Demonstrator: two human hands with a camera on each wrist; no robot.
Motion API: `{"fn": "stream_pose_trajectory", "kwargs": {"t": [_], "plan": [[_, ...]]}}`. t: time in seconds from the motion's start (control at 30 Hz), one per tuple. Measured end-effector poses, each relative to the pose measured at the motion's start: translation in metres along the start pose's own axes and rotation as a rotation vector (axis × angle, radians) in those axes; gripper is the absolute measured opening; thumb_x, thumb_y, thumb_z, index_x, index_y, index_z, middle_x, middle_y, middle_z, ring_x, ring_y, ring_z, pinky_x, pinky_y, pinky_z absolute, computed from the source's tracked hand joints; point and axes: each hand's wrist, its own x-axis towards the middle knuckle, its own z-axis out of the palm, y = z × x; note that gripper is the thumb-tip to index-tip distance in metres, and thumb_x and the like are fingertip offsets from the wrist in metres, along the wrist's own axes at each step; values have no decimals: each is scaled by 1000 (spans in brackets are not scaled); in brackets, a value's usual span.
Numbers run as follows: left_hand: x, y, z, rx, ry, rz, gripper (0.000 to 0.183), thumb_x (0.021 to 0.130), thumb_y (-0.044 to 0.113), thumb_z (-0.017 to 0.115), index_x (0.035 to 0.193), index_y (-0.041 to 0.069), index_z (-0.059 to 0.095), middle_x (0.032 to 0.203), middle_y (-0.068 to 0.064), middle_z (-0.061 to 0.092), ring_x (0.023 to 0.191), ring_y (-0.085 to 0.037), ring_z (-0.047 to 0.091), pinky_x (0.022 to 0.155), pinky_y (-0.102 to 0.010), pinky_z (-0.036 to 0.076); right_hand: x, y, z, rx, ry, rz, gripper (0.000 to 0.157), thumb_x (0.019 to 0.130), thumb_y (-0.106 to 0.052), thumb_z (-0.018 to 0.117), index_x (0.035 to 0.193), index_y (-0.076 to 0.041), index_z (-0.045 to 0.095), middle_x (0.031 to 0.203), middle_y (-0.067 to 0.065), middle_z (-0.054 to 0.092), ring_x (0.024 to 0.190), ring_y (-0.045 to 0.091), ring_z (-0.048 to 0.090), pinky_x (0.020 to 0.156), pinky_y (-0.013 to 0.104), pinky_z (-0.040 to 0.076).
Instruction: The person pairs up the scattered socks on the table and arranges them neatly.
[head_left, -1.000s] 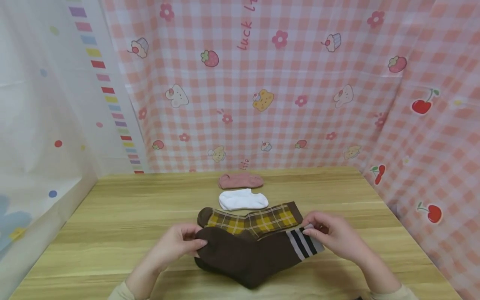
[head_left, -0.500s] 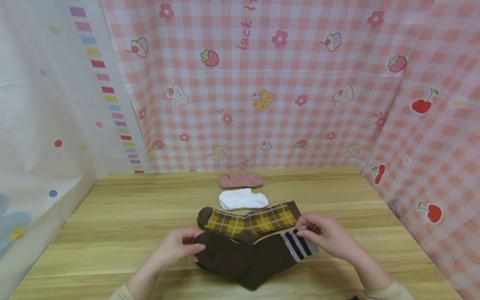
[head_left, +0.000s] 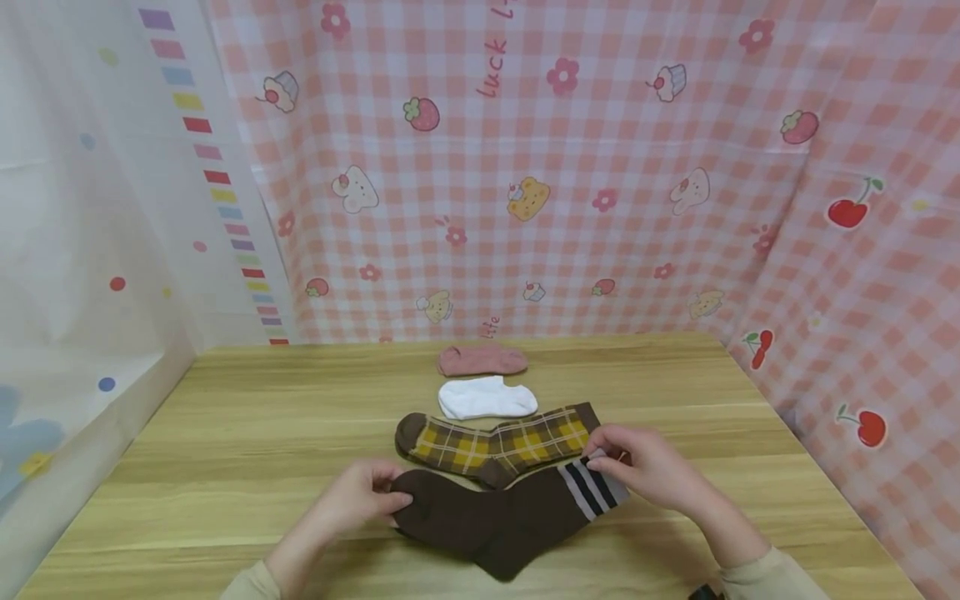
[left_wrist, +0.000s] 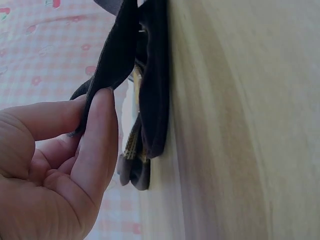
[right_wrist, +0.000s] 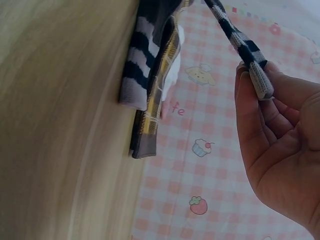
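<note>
A dark brown sock point(head_left: 457, 512) with a grey and black striped cuff is held up between the two hands. My left hand point(head_left: 352, 500) pinches its toe end between thumb and fingers. At the other end my right hand point(head_left: 648, 467) pinches the striped cuff by its upper corner. Both wrist views show a gap between the held sock point(left_wrist: 112, 52) and a second brown sock point(left_wrist: 156, 85) lying on the table below; that one's striped cuff point(right_wrist: 136, 65) shows in the right wrist view. From the head, the held sock largely hides the lower one.
Just behind lie yellow and brown plaid socks point(head_left: 517, 443). Farther back are a white ankle sock point(head_left: 483, 398) and a pink sock point(head_left: 480, 361), in a row on the wooden table point(head_left: 247, 433). A pink checked cloth point(head_left: 480, 250) hangs behind the table.
The right hand has shifted left with the cuff, and the left hand slightly down with the toe. The lower sock's edge, visible earlier at the lower left, is now covered.
</note>
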Motion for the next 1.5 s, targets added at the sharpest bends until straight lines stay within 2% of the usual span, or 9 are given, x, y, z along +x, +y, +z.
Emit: {"fn": "stream_pose_trajectory", "kwargs": {"t": [0.3, 0.5, 0.8, 0.93, 1.2, 1.5], "plan": [[1, -4, 0, 51, -7, -21, 10, 82, -8, 71, 90, -9, 65, 76, -6, 62, 65, -17, 63, 57, -30, 58, 4, 6, 0, -23, -44, 15, 6, 94, -13, 68, 98, -17, 67, 85, -12, 62, 71, 3, 55, 62, 26, 51], [2, -4, 1, 87, 17, -37, 11, 81, -8, 72, 89, -4, 65, 76, -5, 62, 64, -17, 63, 56, -31, 58, 9, 10, 0, -69, -79, 46, 6, 93, -12, 68, 98, -15, 68, 88, -11, 65, 76, 3, 58, 66, 26, 52], [2, -4, 1, 161, 46, 22, 14, 81, -8, 73, 91, -2, 65, 78, -5, 60, 66, -17, 63, 57, -28, 57, 15, 21, 3, -110, -123, 60, 8, 91, -10, 71, 97, -14, 67, 87, -12, 65, 77, 2, 59, 67, 26, 53], [3, -5, 2, 192, 57, 27, 17, 80, -9, 72, 93, -3, 65, 79, -5, 59, 65, -17, 62, 56, -26, 57, 17, 25, 4, -108, -155, 84, 7, 91, -10, 71, 96, -13, 67, 86, -12, 65, 76, 1, 58, 66, 25, 52], [4, -6, 3, 211, 70, 14, 18, 79, -12, 73, 92, -3, 64, 76, -5, 58, 61, -17, 62, 53, -26, 56, 17, 31, 7, -140, -194, 105, 6, 91, -10, 70, 95, -11, 66, 87, -10, 65, 77, 1, 56, 68, 27, 51], [8, -8, 5, 243, 85, -31, 18, 80, -11, 72, 94, -3, 64, 76, -5, 58, 58, -14, 61, 51, -26, 56, 19, 33, 9, -137, -232, 150, 5, 92, -10, 70, 96, -11, 66, 87, -9, 65, 76, 2, 54, 66, 26, 50]]}}
